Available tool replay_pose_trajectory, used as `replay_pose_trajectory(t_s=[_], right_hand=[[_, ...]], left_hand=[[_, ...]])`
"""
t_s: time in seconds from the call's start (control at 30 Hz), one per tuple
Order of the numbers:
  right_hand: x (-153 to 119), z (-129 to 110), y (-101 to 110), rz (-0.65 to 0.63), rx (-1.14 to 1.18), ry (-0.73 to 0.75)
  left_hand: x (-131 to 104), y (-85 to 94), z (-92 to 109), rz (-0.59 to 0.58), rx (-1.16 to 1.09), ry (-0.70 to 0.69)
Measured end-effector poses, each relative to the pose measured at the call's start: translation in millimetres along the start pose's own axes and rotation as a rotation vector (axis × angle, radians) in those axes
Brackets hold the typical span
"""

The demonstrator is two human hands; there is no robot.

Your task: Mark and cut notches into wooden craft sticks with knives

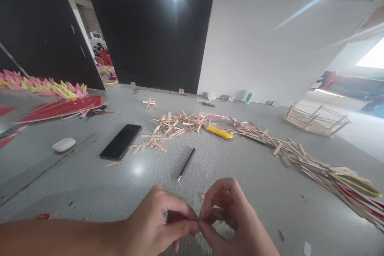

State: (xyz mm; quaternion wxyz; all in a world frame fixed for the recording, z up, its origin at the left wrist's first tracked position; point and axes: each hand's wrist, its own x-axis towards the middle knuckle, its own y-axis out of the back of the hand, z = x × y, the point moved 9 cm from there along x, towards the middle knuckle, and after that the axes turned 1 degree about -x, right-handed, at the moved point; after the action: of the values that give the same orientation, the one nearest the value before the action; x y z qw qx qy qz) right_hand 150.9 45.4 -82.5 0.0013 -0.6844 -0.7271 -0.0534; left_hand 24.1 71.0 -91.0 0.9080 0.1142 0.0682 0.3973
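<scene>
At the bottom middle, my left hand [165, 220] and my right hand [226, 212] meet with thumbs and fingers pinched at the tips. Whatever sits between the fingertips is hidden or too small to name. A small pale wooden piece [203, 197] shows on the table just behind my right fingers. Beyond the hands lies a black pen [186, 164], its silver tip pointing toward me. Farther back, short wooden sticks [168, 124] are heaped loosely, with a yellow utility knife [220, 132] at their right.
A phone [121, 142] and a white oval case [64, 145] lie left on the grey table [90, 184]. Long wooden strips [300, 156] and yellow-handled scissors [357, 183] lie right, near a stick frame [316, 120]. Black [150, 44] and white panels [270, 48] stand behind.
</scene>
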Motion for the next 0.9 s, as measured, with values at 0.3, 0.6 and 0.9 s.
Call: replay_pose_trajectory(t_s=[0.3,0.6,0.9], right_hand=[[12.4,10.5,7.1,-0.006,0.448,-0.214],[12.2,7.4,8.5,-0.001,0.549,-0.254],[11.8,12.3,6.3,-0.047,0.54,-0.187]], left_hand=[[0.1,11.2,1.1,-0.006,-0.037,-0.018],[2.0,14.9,-2.0,0.014,-0.045,-0.008],[-0.4,13.6,2.2,0.009,0.001,-0.033]])
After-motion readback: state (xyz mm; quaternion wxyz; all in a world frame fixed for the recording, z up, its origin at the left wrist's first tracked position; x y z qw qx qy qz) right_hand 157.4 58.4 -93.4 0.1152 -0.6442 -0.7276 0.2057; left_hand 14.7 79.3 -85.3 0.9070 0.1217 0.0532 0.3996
